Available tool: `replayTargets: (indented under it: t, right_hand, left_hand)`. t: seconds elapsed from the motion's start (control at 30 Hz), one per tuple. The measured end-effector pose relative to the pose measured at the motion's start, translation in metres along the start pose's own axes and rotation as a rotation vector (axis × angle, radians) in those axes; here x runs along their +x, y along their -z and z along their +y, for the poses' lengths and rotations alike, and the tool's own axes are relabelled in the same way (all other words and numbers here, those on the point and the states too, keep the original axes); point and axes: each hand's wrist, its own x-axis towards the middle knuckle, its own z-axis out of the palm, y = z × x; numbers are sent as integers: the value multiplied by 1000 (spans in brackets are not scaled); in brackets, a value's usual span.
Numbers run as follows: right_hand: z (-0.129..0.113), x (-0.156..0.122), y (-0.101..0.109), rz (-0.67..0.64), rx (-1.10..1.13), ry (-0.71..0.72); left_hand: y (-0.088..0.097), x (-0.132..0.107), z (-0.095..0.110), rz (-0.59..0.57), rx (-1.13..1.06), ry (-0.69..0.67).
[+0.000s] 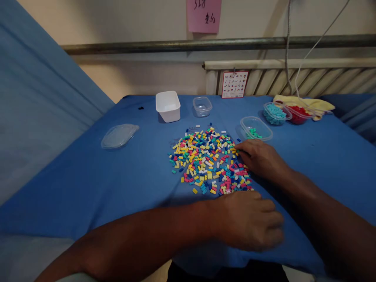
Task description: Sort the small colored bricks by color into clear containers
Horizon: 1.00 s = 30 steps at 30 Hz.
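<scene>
A spread of small plastic building bricks (199,156) in yellow, pink, blue, white and green lies on the blue cloth. At its right edge, my right hand (260,158) touches the bricks with its fingertips pressed together. What they pinch, if anything, is too small to make out. Below the bricks, near the front edge, my left hand (252,221) is curled closed, back side up, and slightly blurred; its palm is hidden. Just beyond my right hand stands a clear tub (266,131) with some green bricks (254,133) inside.
Farther right are a tub of light-blue bricks (275,113) and a tub of red bricks (299,112) by a yellow cloth (319,102). At the back stand a white box (170,113) and a clear tub (202,111). A clear lid (119,136) lies left.
</scene>
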Motion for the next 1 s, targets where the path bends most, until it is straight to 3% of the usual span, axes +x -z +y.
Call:
replayTargets:
  t: [0.1,0.27,0.4,0.53,0.73,1.0]
  right_hand:
    - [-3,0,4,-13,17,9]
    - [-7,-3,9,-26,55,-25]
    - [-15,-3,15,20,94,-74]
    - [-24,14,22,70,117,-55]
    - [-18,46,21,-203,-11,1]
    - [-3,38,14,-245,-86,-60]
  left_hand:
    - [2,0,15,-58,-138,-69]
    - [-25,-7,28,-251,-511,-10]
    - [-37,-11,25,-147,-575,-17]
    - [-33,-14,23,-157,-559,17]
    - [-33,-16,24,-84,-597,28]
    - [-31,-14,21,-78,-676,56]
